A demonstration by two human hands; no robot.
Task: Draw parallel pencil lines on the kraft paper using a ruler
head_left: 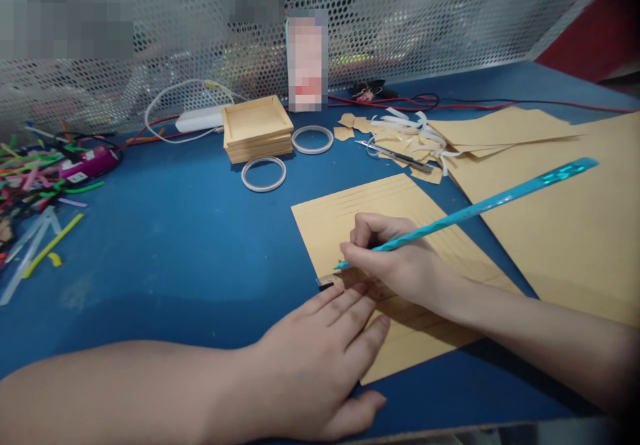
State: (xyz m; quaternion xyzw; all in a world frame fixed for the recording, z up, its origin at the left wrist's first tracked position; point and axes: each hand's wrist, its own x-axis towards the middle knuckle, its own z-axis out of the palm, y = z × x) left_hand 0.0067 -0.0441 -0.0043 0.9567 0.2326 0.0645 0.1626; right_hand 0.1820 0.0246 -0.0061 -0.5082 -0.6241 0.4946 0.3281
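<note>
Nearest you, your left hand (320, 358) lies flat on the blue desk (165, 258), palm down, fingers spread and holding nothing; its fingertips press on the near left edge of the brown paper sheet (380, 211). Just past those fingertips a small dark-ended object (326, 280) sits at the sheet's edge, too small to tell what it is.

Just beyond, your right hand (400, 261) rests on the same sheet with its grip closed around the blue pencil (480, 205). The pencil's long axis runs from lower left to upper right: its tip points down and to the left, touching the paper near the sheet's left edge, while its far end rises up and to the right, above the larger brown sheets (560, 225). Faint parallel lines cross the sheet, running roughly left to right.

Farther out, to the right, a craft knife (395, 155) lies among brown scraps and white paper strips (415, 128). Toward the middle, two white tape rings (263, 173) lie flat beside a stack of shallow wooden trays (257, 128). At the far left lies a heap of coloured strips (40, 171). Behind everything stands a perforated metal screen (425, 18), with a white power strip (200, 119) and red and black wires (500, 105) along its foot.
</note>
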